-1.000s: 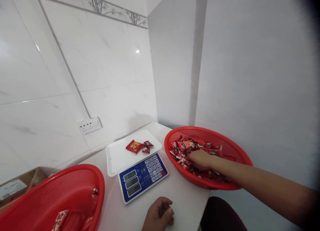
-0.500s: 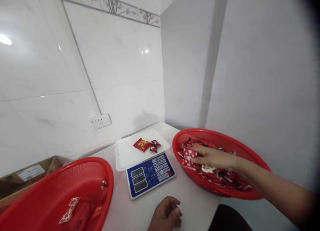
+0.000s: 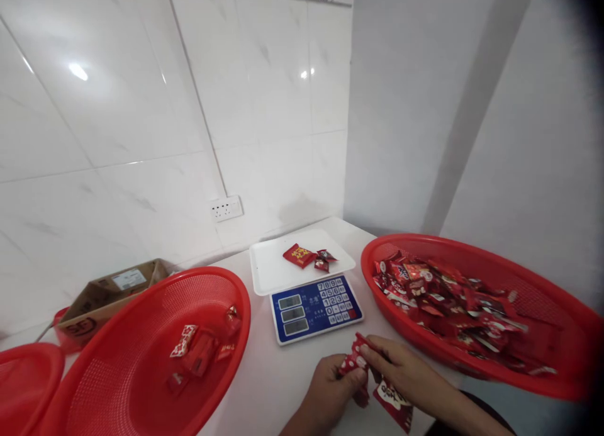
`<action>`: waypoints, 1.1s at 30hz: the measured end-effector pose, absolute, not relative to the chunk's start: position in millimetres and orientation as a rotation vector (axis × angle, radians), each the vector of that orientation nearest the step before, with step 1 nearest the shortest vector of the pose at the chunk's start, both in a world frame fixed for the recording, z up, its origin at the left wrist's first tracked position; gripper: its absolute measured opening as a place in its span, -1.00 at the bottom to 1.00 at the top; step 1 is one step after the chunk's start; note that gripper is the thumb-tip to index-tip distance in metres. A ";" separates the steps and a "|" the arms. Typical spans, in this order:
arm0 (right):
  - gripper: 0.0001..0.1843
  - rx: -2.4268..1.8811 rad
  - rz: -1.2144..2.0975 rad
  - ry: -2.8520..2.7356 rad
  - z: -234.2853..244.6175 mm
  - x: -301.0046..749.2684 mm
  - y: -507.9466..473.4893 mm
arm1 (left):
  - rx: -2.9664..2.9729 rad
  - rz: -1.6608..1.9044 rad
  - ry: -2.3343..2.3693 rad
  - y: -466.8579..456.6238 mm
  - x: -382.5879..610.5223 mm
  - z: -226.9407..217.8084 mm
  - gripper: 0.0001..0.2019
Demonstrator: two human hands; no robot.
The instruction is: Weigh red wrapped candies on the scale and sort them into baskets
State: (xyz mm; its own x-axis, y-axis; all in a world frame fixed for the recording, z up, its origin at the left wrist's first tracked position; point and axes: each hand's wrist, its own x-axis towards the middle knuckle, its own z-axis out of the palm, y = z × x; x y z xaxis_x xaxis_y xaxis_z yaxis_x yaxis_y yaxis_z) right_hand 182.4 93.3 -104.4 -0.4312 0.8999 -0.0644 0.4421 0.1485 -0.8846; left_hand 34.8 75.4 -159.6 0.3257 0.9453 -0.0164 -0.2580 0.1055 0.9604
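Observation:
My left hand [image 3: 330, 389] is closed on a red candy packet with white polka dots [image 3: 350, 362], low in the head view in front of the scale. Fingers of my right hand [image 3: 401, 367] pinch the upper end of that same packet. A second dark red wrapped candy with a pale label [image 3: 394, 401] hangs below my right hand, its upper part hidden by the fingers. The digital scale [image 3: 316, 310] carries a white tray [image 3: 271, 266], on which lie a red packet with yellow print [image 3: 299, 255] and two small wrapped candies [image 3: 323, 260].
On the right, a red basket [image 3: 472, 247] holds many wrapped candies. Another red basket [image 3: 117, 367] at left contains several packets. Beyond it sit a cardboard box [image 3: 94, 316] and part of another red basket [image 3: 28, 373]. A wall socket [image 3: 226, 208] is above the table.
My right hand has left the right basket with the polka-dot packet and another candy and met my left hand, which has closed on the polka-dot packet. The view has turned left.

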 end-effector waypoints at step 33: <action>-0.63 -1.044 1.672 -1.069 -83.8 120.6 157.0 | 0.531 1.145 0.702 85.7 28.7 -158.1 -0.40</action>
